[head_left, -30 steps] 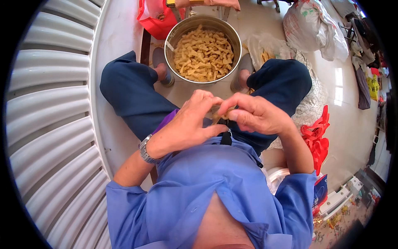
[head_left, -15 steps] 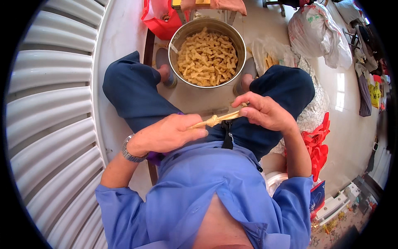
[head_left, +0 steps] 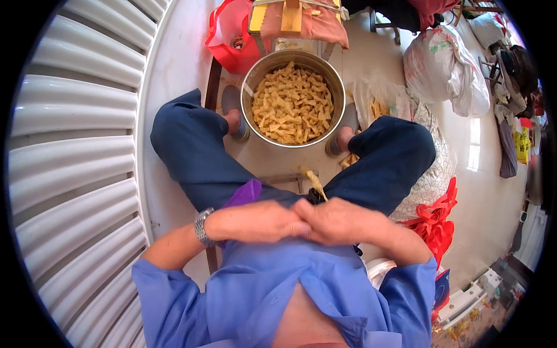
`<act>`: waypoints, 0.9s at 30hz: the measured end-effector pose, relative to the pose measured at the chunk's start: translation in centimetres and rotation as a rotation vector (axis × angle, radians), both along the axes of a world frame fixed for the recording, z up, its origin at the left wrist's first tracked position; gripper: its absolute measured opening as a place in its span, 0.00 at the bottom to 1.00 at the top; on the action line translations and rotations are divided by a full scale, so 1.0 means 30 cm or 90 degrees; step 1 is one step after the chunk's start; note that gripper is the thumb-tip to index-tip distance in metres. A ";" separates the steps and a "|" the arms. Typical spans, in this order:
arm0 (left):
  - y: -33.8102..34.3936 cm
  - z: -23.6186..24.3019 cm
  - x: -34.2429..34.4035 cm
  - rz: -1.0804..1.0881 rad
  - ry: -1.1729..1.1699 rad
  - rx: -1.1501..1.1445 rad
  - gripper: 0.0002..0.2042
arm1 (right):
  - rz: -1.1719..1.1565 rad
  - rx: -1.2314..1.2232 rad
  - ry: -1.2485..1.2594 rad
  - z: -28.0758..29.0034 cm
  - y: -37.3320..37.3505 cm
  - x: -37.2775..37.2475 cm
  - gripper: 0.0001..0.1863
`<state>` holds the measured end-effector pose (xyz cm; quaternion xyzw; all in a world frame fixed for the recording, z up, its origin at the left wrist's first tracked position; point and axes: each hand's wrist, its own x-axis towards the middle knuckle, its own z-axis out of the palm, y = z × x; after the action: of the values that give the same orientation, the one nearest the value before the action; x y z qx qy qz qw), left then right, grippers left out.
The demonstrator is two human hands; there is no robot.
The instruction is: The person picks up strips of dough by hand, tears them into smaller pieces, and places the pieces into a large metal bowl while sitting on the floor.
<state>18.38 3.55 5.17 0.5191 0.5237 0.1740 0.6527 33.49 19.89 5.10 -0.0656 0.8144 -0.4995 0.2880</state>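
My left hand (head_left: 258, 221) and my right hand (head_left: 342, 222) meet in front of my waist, knuckles pressed together and slightly blurred. A thin yellowish strip (head_left: 316, 184), looking like a twisted piece of tofu skin, sticks up from the fingers of my right hand, which is closed on it. The left fingers are curled in against the right; what they grip is hidden. Beyond them, a round metal pot (head_left: 248, 110) stands between my feet, heaped with short yellow knotted pieces (head_left: 293, 101).
A small stool or bench (head_left: 290, 23) with a cloth and a wooden bar stands behind the pot. Left of it is a red bag (head_left: 238, 55). A white radiator (head_left: 75, 156) lines the left side. White sacks (head_left: 444, 69) and red bags (head_left: 435, 223) lie at right.
My hands have come together and dropped nearer my waist. The knotted strip, earlier stretched between them, now mostly hides in my fingers, one end pointing up. The view has tilted up a little.
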 end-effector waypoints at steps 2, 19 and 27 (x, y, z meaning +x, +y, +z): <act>-0.016 0.037 -0.004 0.023 -0.040 0.014 0.19 | 0.040 0.018 -0.024 0.027 -0.003 0.003 0.17; 0.092 0.061 -0.238 0.278 -0.014 0.002 0.15 | -0.072 0.050 0.064 0.098 0.232 -0.164 0.15; 0.405 -0.040 -0.546 0.653 0.031 0.205 0.10 | -0.386 0.215 0.422 -0.048 0.481 -0.519 0.13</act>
<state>2.01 15.69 3.98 0.2939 0.6919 0.5366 0.3834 17.91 34.32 3.67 0.0671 0.9146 -0.3736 -0.1393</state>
